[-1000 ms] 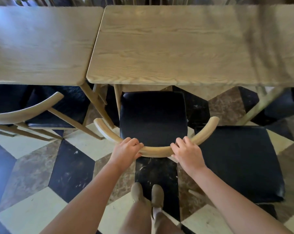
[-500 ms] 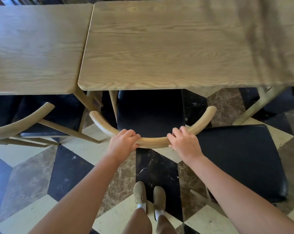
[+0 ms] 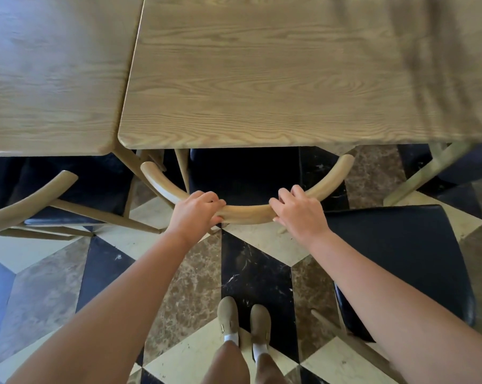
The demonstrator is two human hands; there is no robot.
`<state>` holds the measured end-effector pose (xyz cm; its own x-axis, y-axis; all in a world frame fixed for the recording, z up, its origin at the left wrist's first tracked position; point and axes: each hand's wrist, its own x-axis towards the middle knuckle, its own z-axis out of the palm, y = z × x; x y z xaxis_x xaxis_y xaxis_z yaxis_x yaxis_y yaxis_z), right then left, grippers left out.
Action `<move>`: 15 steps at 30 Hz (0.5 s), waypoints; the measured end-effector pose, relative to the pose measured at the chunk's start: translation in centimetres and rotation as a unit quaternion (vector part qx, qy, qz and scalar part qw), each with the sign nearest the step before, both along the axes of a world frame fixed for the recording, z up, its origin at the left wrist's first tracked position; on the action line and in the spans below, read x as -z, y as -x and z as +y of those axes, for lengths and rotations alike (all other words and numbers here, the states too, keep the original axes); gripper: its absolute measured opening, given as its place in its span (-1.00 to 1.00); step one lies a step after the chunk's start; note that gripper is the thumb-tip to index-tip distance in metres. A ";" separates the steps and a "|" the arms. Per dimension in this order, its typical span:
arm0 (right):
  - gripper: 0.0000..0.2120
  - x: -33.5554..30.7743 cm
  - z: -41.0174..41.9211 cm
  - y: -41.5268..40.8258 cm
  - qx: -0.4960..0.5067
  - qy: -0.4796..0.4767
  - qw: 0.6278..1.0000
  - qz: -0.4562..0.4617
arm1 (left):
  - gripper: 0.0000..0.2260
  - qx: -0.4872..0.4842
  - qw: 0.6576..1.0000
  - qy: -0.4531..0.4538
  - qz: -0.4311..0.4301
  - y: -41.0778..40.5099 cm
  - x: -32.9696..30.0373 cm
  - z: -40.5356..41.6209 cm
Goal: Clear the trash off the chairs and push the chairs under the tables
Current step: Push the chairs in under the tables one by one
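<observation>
Nearest, two tan shoes (image 3: 244,318) stand on the checkered floor (image 3: 256,275), short of the chair. Just beyond them the left hand (image 3: 193,213) and right hand (image 3: 299,214) each grip the chair's curved wooden backrest (image 3: 246,213), fingers curled over its top either side of the middle. Past the backrest, the chair's black seat (image 3: 244,173) lies mostly beneath the near edge of the wooden table (image 3: 275,79). Right of the chair, another black seat (image 3: 405,253) stands out clear of the table. Left of it, a second chair (image 3: 40,195) is tucked under the adjoining table (image 3: 48,73).
</observation>
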<state>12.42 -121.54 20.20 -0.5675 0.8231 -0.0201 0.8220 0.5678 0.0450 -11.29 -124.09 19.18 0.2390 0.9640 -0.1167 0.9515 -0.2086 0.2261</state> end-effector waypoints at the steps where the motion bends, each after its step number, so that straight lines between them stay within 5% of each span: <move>1: -0.71 0.1 0.0 -0.1 0.000 0.000 1.000 0.001 | -0.67 0.001 1.000 -0.004 0.001 0.0 0.1 -0.1; 15: -0.65 -4.1 -2.3 0.1 0.016 0.078 0.997 0.000 | -0.62 -0.073 0.996 0.032 0.029 -3.6 -5.6 -3.1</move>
